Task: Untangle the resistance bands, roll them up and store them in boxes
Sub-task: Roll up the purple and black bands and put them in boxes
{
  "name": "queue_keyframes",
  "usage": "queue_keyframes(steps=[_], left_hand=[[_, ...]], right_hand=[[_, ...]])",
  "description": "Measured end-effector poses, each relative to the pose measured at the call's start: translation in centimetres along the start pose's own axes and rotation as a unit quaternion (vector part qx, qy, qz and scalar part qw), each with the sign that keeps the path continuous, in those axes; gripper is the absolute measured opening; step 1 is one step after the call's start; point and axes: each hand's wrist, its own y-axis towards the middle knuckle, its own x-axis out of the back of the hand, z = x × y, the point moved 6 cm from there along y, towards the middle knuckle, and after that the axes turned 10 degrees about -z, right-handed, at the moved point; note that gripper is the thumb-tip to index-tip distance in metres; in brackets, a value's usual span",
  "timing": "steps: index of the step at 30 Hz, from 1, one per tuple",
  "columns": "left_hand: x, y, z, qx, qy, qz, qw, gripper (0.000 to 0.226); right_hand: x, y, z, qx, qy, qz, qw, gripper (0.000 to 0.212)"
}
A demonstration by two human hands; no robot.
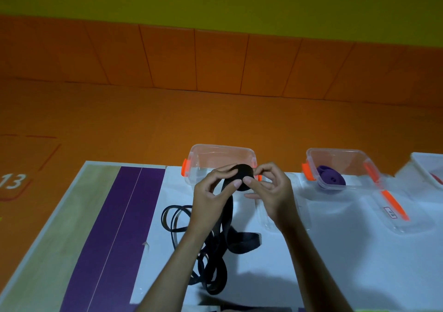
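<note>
Fingers [221, 174] pinch black roll [242, 169], purple band [332, 179] boxed

White number 13 [12, 181] printed on the orange floor mat [143, 120] to my left, small red-bordered label [390, 212] on the clear lid [418, 223] to my right, characters too small for me to read
</note>
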Motion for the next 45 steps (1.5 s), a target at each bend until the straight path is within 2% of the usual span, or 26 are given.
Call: queue_keyframes(steps=[3,5,9,11,16,20,24,28,30,33,37,41,45], left_hand=[[0.0,0.5,-0.1,-0.006,0.009,0.013,1.0,0.031],[0.1,0.8,-0.3,-0.022,0.024,0.006,0.999,0.031],[0.4,0.8,-0.4,-0.034,0.025,-0.035,0.999,0.026],[0.2,0.8,-0.2,-0.03,0.014,-0.038,0.999,0.025],[-0.1,1.0,-0.4,-0.032,0.008,-0.007,0.999,0.036],[0.1,1.3,-0.7,-0.039,0.012,-0.021,0.999,0.027],[-0.5,1.0,-0.6,-0.037,0.002,-0.031,0.999,0.021],[0.1,1.3,-1.0,-0.045,0.005,-0.04,0.998,0.028],[0.3,1.3,-0.8,-0.04,0.009,-0.038,0.998,0.027],[0.5,0.9,-0.5,-0.028,0.009,-0.053,0.998,0.021],[0.6,0.6,-0.3,-0.031,0.01,-0.048,0.998,0.023],[0.4,0.5,-0.4,-0.021,0.002,-0.019,1.0,0.034],[0.4,0.3,-0.6,-0.033,0.014,-0.027,0.999,0.027]], right_hand=[[-0.6,0.0,-0.2,-0.022,0.055,0.023,0.998,0.025],[-0.5,0.3,-0.1,-0.032,0.035,0.032,0.998,0.029],[0.6,1.3,1.3,0.048,-0.085,0.0,0.995,0.024],[0.6,1.4,1.8,0.067,-0.066,-0.013,0.995,0.019],[0.4,1.4,1.0,0.01,0.025,-0.002,1.0,0.023],[0.7,1.5,0.6,-0.02,-0.005,0.0,1.0,0.043],[0.7,1.5,0.9,0.018,-0.001,-0.036,0.999,0.032],[-0.2,1.0,0.3,-0.03,0.049,0.003,0.998,0.036],[-0.2,1.0,0.0,-0.044,0.013,0.029,0.999,0.036],[0.3,1.1,0.4,-0.006,-0.063,0.029,0.998,0.028],[0.3,1.0,1.1,0.026,-0.029,-0.011,0.999,0.022],[0.0,0.9,0.8,-0.011,0.005,0.008,1.0,0.026],[0.7,0.8,1.0,0.031,-0.091,-0.007,0.995,0.029]])
